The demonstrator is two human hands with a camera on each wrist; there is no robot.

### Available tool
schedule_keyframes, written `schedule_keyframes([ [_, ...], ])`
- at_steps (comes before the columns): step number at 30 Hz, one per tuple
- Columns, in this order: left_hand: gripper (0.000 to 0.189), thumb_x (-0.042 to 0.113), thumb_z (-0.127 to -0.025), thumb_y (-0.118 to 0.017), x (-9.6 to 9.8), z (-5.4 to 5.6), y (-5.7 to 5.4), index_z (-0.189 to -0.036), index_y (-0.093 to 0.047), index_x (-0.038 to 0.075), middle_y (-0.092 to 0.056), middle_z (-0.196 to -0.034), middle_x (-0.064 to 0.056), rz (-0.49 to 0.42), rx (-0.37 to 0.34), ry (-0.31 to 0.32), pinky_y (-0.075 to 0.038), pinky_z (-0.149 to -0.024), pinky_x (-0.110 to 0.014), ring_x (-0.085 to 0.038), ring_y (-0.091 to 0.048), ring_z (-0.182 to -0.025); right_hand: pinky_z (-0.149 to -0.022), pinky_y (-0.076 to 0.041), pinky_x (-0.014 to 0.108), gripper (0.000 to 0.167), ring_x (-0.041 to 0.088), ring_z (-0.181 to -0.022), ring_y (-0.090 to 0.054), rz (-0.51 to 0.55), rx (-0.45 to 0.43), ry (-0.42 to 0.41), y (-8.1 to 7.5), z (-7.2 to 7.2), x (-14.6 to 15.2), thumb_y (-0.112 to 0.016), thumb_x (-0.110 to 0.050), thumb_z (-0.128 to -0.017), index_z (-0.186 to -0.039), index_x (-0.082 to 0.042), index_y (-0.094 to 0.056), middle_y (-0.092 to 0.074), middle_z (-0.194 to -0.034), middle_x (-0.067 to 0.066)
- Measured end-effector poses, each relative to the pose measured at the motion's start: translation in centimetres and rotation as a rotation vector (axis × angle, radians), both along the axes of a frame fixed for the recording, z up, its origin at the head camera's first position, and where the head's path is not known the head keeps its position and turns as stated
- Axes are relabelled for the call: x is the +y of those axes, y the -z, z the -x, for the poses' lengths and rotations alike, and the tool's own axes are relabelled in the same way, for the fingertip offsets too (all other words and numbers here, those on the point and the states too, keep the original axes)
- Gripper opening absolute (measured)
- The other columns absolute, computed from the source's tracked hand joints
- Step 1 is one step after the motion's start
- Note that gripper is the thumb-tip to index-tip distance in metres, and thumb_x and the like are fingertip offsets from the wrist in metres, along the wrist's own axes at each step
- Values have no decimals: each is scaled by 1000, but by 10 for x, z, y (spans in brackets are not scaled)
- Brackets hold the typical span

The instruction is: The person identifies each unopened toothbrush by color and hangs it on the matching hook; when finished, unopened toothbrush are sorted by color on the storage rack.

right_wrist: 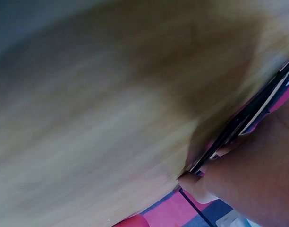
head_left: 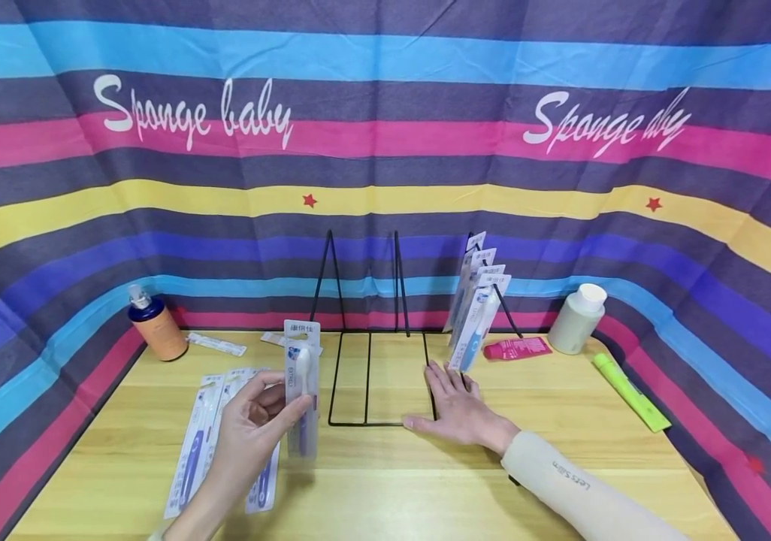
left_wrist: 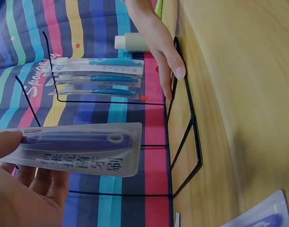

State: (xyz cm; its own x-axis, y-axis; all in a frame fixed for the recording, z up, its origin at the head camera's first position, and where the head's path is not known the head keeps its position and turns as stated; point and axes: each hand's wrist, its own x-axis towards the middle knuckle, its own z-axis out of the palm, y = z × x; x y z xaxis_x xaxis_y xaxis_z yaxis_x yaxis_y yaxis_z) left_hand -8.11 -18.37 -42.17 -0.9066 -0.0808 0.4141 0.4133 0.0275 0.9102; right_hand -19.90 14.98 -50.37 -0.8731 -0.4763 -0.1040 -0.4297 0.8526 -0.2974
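Note:
Between thumb and fingers, my left hand [head_left: 257, 421] pinches a packaged toothbrush [head_left: 302, 391] with a purple handle, upright above the table. In the left wrist view the same toothbrush pack [left_wrist: 78, 147] lies across the fingers. My right hand [head_left: 456, 409] rests with spread fingers on the right front of a black wire rack [head_left: 367, 376]. Several packaged toothbrushes [head_left: 480, 300] with blue handles hang in a row from the rack's right arm. The middle and left arms of the rack hold nothing. Beside my left hand, several toothbrush packs [head_left: 192, 458] lie on the table, partly hidden by it.
At the back left stand a pump bottle [head_left: 158, 330] with an orange label and small white packets [head_left: 216, 344]. A pink tube [head_left: 518, 348], a grey-green bottle [head_left: 577, 319] and a lime tube [head_left: 631, 392] are on the right. Striped cloth [head_left: 385, 173] surrounds the wooden table [head_left: 385, 488].

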Motion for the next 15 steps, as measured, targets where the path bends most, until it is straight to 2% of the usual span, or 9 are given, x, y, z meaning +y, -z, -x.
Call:
schedule_keyframes([
  [9,29,-6,-100,-74,6,20,2,-127,-65,-5,-80,-113,-16,1,-36,-7,-63,-85,-31,-20,-79,-100,-123,-17,73,117,45,-165,-9,3,12,-10,3,1,-2,-51,-84,-98,-173,1,-19,-15,-180,18],
  [11,30,-7,-101,-73,9,30,4,-129,-63,-6,-79,-113,-17,2,-14,-19,-63,-85,-31,-19,-79,-99,-122,-17,74,117,45,-164,-10,15,16,-9,2,1,-2,-53,-83,-98,-172,2,-20,-16,-180,19],
  [15,34,-9,-104,-68,13,54,6,-137,-59,-7,-71,-118,-21,-2,78,-44,-65,-79,-35,-20,-76,-97,-122,-17,73,116,46,-164,-11,25,15,-5,1,1,-3,-54,-81,-99,-172,2,-21,-16,-180,20],
])
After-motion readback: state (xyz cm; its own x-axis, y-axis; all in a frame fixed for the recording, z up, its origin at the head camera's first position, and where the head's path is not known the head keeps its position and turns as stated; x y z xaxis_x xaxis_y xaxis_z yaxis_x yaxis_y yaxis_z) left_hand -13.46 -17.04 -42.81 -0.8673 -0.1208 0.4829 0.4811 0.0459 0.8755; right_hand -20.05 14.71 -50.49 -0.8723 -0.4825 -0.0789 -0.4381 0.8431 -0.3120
